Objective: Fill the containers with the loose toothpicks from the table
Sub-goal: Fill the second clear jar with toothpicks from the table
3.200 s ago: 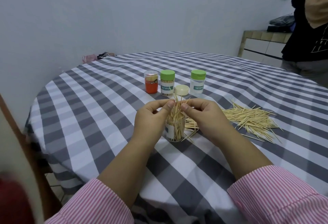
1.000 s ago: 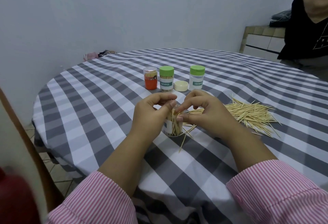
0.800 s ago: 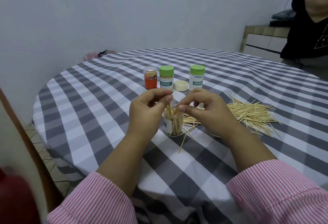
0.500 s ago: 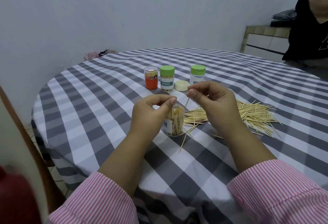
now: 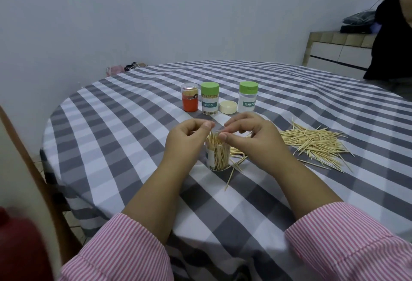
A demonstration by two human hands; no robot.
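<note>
An open clear container (image 5: 219, 158) stands on the checked tablecloth (image 5: 124, 138), packed with upright toothpicks. My left hand (image 5: 185, 141) curls round its left side near the rim. My right hand (image 5: 250, 140) is at the container's mouth, thumb and fingers pinching toothpick tips there. A pile of loose toothpicks (image 5: 312, 143) lies just to the right. One stray toothpick (image 5: 229, 178) lies in front of the container. Its cream lid (image 5: 227, 107) rests behind.
Behind the lid stand an orange container (image 5: 190, 97) and two green-capped toothpick containers (image 5: 210, 98) (image 5: 247, 96). Another person (image 5: 392, 35) stands at the far right by a low cabinet (image 5: 334, 51). A chair back (image 5: 29, 169) rises at the left.
Half a second ago my right hand was raised above the container with a toothpick; now it has come back down to the container's mouth. My left hand stays on the container.
</note>
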